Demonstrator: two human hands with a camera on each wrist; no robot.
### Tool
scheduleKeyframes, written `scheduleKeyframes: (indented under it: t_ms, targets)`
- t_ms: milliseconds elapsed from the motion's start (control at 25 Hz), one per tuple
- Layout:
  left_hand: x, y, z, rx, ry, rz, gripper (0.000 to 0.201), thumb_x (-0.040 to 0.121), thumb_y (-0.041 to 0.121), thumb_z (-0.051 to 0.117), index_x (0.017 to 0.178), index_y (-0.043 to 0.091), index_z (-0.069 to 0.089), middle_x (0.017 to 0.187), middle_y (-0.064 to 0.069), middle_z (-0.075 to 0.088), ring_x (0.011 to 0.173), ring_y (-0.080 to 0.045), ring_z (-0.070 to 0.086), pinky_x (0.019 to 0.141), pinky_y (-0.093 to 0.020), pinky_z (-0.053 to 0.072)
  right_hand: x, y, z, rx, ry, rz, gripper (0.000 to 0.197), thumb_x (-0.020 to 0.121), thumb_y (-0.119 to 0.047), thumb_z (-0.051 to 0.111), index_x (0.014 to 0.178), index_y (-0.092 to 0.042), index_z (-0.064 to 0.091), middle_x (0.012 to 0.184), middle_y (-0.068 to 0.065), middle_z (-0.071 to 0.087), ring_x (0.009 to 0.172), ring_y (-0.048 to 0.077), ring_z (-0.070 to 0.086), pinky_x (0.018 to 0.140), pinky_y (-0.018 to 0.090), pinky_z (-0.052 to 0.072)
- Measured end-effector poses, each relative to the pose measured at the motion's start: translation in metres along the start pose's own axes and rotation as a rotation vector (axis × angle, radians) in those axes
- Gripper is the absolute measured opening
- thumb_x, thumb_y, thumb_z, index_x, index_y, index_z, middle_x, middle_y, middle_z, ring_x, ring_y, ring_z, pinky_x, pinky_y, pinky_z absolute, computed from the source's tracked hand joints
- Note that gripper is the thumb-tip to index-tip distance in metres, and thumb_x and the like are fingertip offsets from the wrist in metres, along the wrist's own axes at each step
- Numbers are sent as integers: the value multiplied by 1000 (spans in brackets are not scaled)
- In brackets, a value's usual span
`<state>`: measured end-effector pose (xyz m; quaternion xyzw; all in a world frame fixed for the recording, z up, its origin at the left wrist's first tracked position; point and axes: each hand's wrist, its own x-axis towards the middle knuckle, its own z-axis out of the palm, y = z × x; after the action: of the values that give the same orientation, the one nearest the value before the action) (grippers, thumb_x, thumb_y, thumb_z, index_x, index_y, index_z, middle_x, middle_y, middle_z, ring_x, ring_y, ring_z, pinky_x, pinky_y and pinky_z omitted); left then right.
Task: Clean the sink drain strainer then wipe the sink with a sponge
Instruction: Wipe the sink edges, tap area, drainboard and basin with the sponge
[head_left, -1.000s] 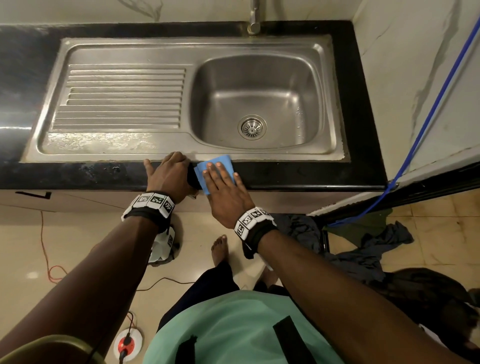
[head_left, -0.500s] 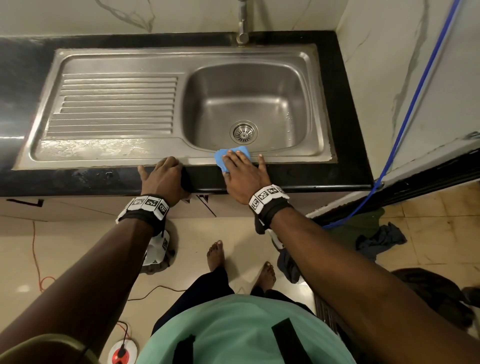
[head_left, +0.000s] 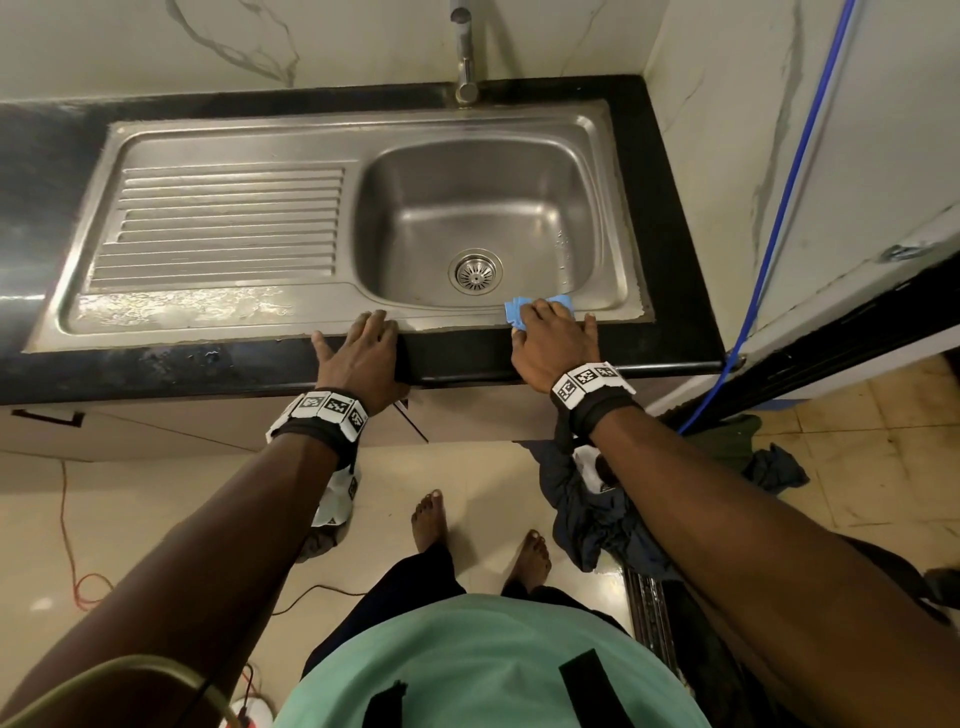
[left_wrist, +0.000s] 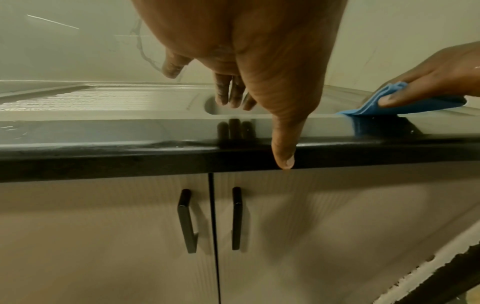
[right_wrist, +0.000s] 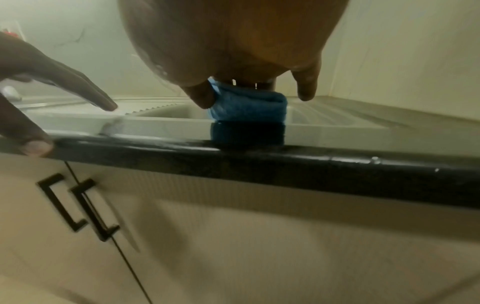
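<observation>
The steel sink (head_left: 208, 322) has a ribbed drainboard on the left and a basin on the right. The round strainer (head_left: 475, 271) sits in the basin floor. My right hand (head_left: 550, 338) grips a blue sponge (head_left: 563, 301) and presses it on the sink's front rim, just right of the strainer. The wrist views show the sponge (right_wrist: 246, 107) under the palm (right_wrist: 233, 41) with the thumb against its side; from the left it (left_wrist: 415, 105) lies under the fingers (left_wrist: 428, 76). My left hand (head_left: 363, 348) rests flat on the counter edge, fingers on the rim, thumb (left_wrist: 283, 156) over the front.
A tap (head_left: 465, 62) stands behind the basin. The black counter (head_left: 156, 369) surrounds the sink, with a wall close on the right. A blue hose (head_left: 779, 208) runs down that wall. Cabinet doors with black handles (left_wrist: 187, 220) are below. Dark cloths (head_left: 587, 509) and an orange cable (head_left: 67, 545) lie on the floor.
My right hand has slid the sponge to the right along the sink's front rim, away from my left hand. The left hand has stayed on the counter edge and its fingers have flattened.
</observation>
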<state>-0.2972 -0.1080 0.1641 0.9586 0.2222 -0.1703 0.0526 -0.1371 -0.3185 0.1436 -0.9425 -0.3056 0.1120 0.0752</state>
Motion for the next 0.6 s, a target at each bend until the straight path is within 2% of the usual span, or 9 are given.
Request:
scheduleKeyframes:
  t_ms: [80,160,240,360,480,600]
  targets:
    - [5,6,0,-15,-33,29,101,85,43,83,164,17,26,176,-5,10,164,-26,8,117,-84,13,-5,-14,3,34,-50,1,54,98,-39,39,148,-20,38,156,-4,36,147,19,24,115,66,18]
    - [10,11,-2,-16,-52,49,105,84,46,83,165,17,22,177,-4,10,164,-24,7,117,-83,12,-12,-32,8,67,-127,-75,56,100,-40,34,154,-23,31,163,-7,22,152,15,12,118,66,11]
    - [14,14,-4,-1,-54,59,108,81,50,84,164,18,24,173,-3,17,163,-23,11,117,-83,13,-18,-51,12,71,-195,-169,56,103,-40,31,156,-24,25,166,-8,13,154,14,6,119,65,7]
    - [19,16,-10,47,-27,79,103,72,59,86,155,21,38,159,-2,35,156,-24,26,116,-83,16,-11,-69,17,75,-222,-216,56,104,-40,30,157,-24,21,167,-7,8,154,15,2,118,67,6]
    - [25,17,-16,104,-49,92,93,69,65,85,145,26,49,144,1,43,146,-23,40,114,-83,17,8,-74,14,113,-238,-205,54,103,-39,32,155,-25,25,166,-7,14,154,15,6,117,69,5]
    - [31,20,-19,143,-86,95,88,66,66,86,138,25,55,137,3,46,140,-23,46,113,-83,16,31,-76,6,149,-211,-168,48,100,-38,35,146,-25,40,157,-8,35,148,14,26,115,70,9]
